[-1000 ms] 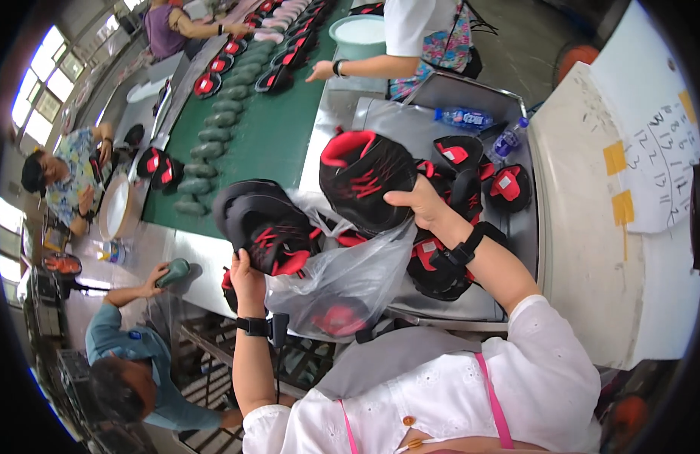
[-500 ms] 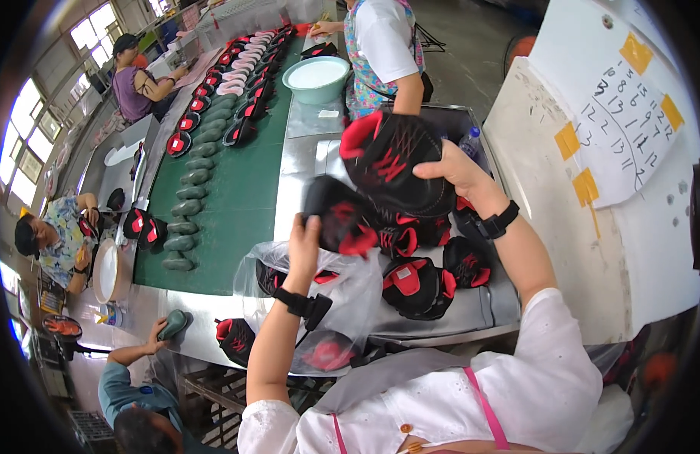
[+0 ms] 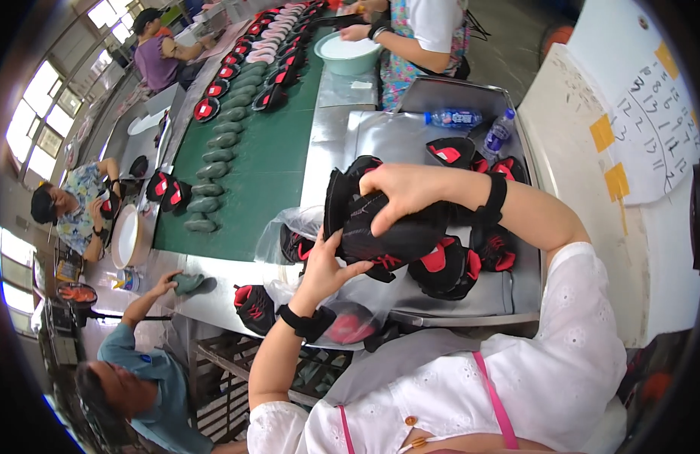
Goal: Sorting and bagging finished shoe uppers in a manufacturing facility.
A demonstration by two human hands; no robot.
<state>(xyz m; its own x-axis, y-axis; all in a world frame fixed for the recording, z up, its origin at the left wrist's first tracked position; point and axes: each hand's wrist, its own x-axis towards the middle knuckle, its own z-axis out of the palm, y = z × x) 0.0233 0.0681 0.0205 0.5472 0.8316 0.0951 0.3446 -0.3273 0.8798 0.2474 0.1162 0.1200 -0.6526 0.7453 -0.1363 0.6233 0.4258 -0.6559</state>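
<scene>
Fingers [image 3: 385, 217] of the right hand [image 3: 406, 188], over the top, and left hand [image 3: 322, 272], at lower left, grip black-and-red shoes [image 3: 406, 236] between them.

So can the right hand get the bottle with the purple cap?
Probably not right now: the right hand is busy holding a black shoe, though nothing seems to cover the bottle.
</scene>
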